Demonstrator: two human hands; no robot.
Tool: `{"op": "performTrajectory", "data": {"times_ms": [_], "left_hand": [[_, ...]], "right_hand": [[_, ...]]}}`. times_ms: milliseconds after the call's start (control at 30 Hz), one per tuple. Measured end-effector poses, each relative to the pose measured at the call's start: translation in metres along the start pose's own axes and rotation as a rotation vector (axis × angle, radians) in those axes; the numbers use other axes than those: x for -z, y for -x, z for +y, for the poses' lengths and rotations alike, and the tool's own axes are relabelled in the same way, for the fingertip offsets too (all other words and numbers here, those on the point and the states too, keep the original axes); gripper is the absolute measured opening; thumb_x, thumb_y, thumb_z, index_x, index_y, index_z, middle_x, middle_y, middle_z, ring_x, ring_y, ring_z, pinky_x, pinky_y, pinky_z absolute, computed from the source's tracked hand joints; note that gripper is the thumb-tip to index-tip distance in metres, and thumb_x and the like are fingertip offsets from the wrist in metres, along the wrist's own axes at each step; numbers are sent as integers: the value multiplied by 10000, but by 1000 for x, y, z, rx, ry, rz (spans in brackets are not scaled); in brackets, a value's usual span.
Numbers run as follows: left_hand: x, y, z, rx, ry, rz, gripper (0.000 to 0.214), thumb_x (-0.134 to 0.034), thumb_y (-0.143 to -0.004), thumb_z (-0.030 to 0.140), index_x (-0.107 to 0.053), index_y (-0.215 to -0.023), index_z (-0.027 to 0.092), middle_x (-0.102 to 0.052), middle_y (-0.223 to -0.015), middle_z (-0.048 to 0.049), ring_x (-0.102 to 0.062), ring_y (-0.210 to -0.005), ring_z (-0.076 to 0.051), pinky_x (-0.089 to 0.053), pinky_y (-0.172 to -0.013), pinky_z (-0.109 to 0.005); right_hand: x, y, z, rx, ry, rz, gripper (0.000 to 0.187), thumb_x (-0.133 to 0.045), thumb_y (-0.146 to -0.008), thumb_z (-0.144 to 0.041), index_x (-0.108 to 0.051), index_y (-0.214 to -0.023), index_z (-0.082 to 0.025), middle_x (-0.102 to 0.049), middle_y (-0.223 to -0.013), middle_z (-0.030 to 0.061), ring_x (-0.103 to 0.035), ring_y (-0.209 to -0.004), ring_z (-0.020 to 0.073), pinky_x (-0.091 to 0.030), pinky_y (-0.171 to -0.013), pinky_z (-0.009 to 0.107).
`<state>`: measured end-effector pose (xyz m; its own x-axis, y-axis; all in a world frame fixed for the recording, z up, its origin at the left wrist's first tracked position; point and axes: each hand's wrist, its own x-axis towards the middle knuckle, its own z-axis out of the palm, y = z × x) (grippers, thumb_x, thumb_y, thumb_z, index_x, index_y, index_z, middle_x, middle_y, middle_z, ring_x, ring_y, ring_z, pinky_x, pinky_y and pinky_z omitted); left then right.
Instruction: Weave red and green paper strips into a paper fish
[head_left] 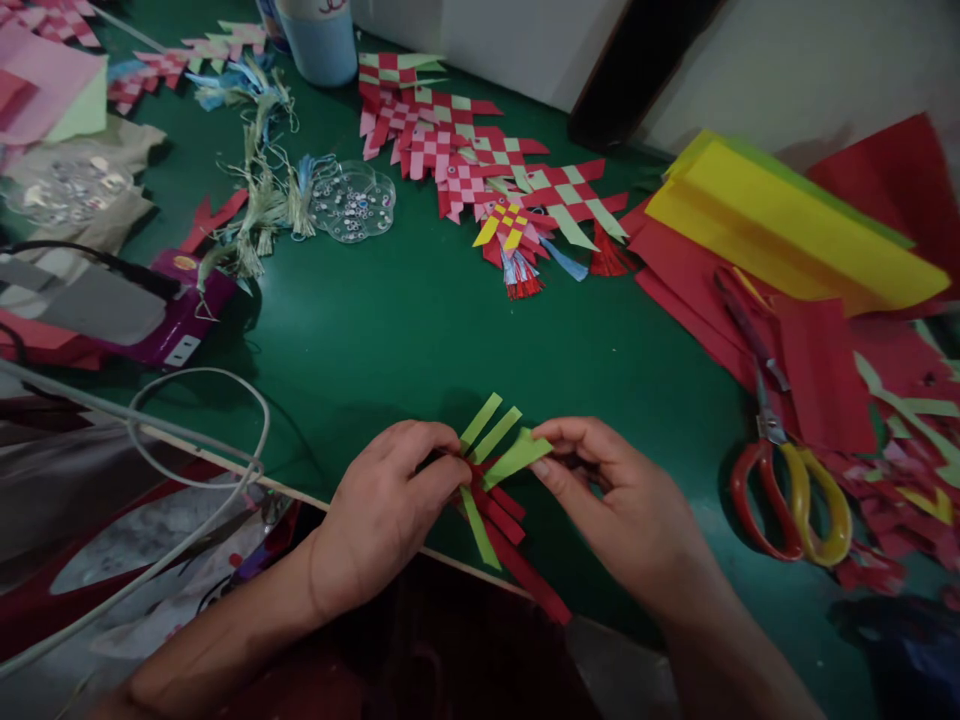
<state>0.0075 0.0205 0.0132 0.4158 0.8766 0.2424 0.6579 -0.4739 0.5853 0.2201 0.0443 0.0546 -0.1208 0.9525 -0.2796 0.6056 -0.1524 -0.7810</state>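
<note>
Both hands work at the near edge of a green table [390, 330]. My left hand [390, 500] is closed, pinching a small weave of red and light-green paper strips [491, 490] from the left. My right hand [615, 500] pinches one light-green strip [517, 456] at its right end, with the strip lying across the red ones. More green strips fan up and away from the weave, and red strips trail down toward me.
Finished red-and-green woven paper pieces [480, 160] lie in a row at the back. Red and yellow paper sheets [787, 230] and red-and-yellow-handled scissors [780, 460] sit right. A tray of googly eyes [352, 200], raffia tufts [262, 190], a purple glue gun [172, 310], a blue cup [322, 40] and a cable [202, 440] lie left.
</note>
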Motion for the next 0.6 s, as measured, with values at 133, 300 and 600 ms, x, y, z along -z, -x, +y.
{"op": "performTrajectory", "data": {"times_ms": [133,300,600], "left_hand": [[-1,0,0,-7,-20,-3,137,-515,-905,122,-622,-941,199,-583,-1016,-30,-554,-917,-168,-495,-804,-318],[2,-3,2,-58,-49,51,167,-466,-916,77,-595,-889,180,-590,-965,-32,-567,-873,-156,-506,-802,-309],[3,-5,5,26,-14,61,247,-515,-873,67,-489,-1103,151,-636,-981,-72,-600,-897,-196,-526,-818,-357]], "right_hand": [[4,-11,-7,-3,-133,-61,205,-622,-784,-337,-628,-954,-223,-693,-861,31,-664,-766,148,-549,-676,242],[5,-17,-21,-12,-203,-127,182,-647,-772,-322,-621,-917,-215,-699,-835,28,-666,-755,145,-556,-683,241],[9,-16,-37,77,-48,-238,148,-612,-835,-321,-640,-965,-256,-712,-858,-15,-649,-700,112,-528,-628,208]]}}
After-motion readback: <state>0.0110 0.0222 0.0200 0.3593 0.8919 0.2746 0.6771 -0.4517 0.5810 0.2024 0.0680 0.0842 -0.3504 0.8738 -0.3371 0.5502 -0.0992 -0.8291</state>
